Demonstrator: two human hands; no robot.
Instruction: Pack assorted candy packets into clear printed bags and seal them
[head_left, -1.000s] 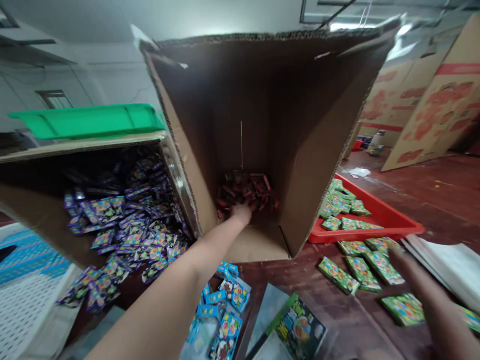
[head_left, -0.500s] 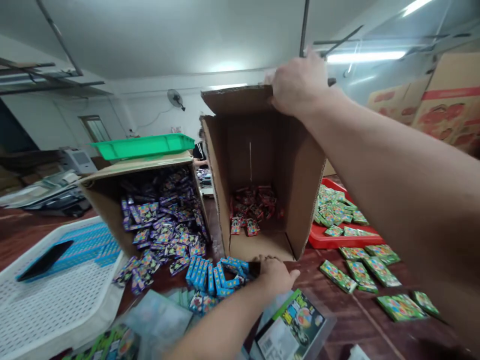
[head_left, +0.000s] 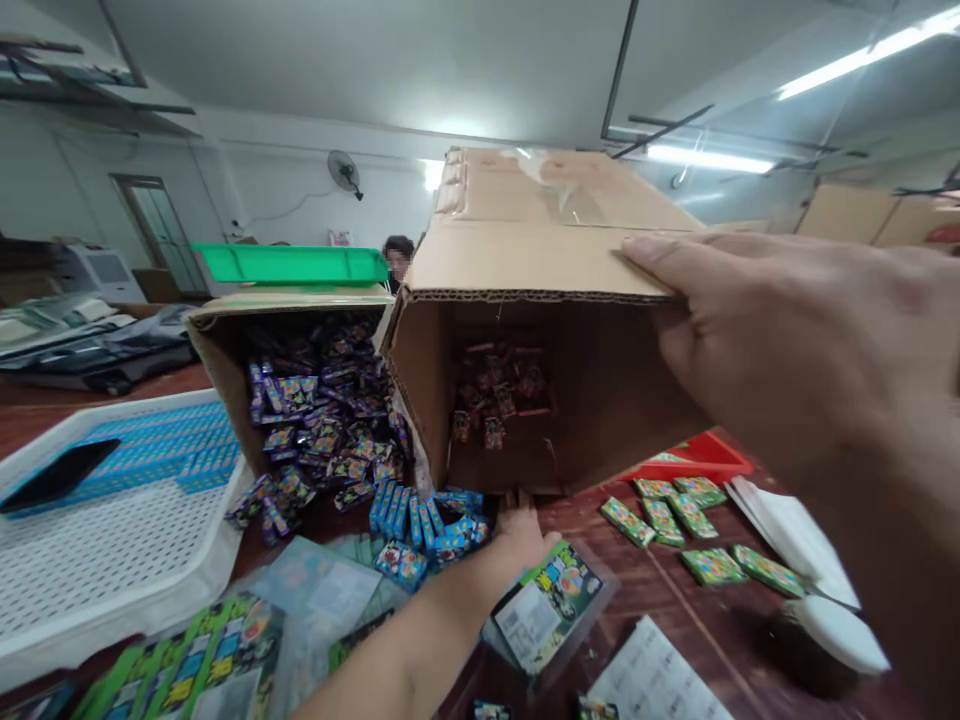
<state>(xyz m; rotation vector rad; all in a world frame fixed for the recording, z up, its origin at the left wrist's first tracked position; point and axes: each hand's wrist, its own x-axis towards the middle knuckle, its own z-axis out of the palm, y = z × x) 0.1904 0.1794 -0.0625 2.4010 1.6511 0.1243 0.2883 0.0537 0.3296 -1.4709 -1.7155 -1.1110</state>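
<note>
A brown cardboard box [head_left: 525, 260] lies on its side with its mouth towards me, and small red packets [head_left: 499, 385] are deep inside it. My right hand [head_left: 772, 320] grips the box's upper right edge, thumb on top and fingers inside. Low at the front, my left hand [head_left: 521, 540] holds the bottom edge, its fingertips hidden beneath. Just left of that hand stand small blue packets [head_left: 409, 520] in a curved row. A plastic bag with a printed green-and-black card [head_left: 551, 605] lies in front of it.
Purple packets [head_left: 322, 430] spill from a second cardboard box [head_left: 214, 370] topped by a green tray [head_left: 292, 265]. A white basket [head_left: 135, 580] with a phone [head_left: 60, 475] stands left. Right are green packets [head_left: 660, 520], a red tray [head_left: 705, 460] and a white-lidded jar [head_left: 840, 635]. A person [head_left: 397, 260] is behind.
The box has tipped, its top coming forward and down, so its outer upper face now shows. My right hand has moved right and lower with it. My left hand remains at the bottom edge.
</note>
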